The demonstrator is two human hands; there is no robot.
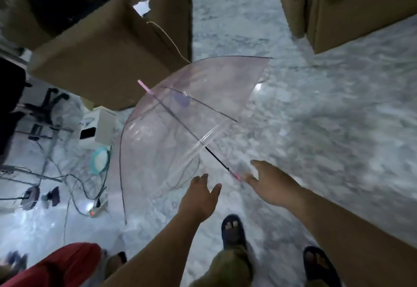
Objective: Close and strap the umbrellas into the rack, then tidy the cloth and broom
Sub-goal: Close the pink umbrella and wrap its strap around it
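Note:
An open, clear pink-tinted umbrella (180, 115) lies tilted on the pale marbled floor, its pink tip pointing up-left and its dark shaft running down-right to a pink handle end (238, 176). My right hand (268, 183) is at that handle end with fingers spread, thumb right beside it, not closed around it. My left hand (200, 196) hovers open just below the canopy's lower edge, holding nothing. The frame is motion-blurred. No rack, cloth or broom can be made out.
Large cardboard boxes stand at upper left (108, 45) and upper right (352, 9). Cables and a power strip (97, 210) litter the floor at left, near a white box (99, 126). Red fabric (58, 264) fills the lower left. My sandalled feet (232, 230) are below.

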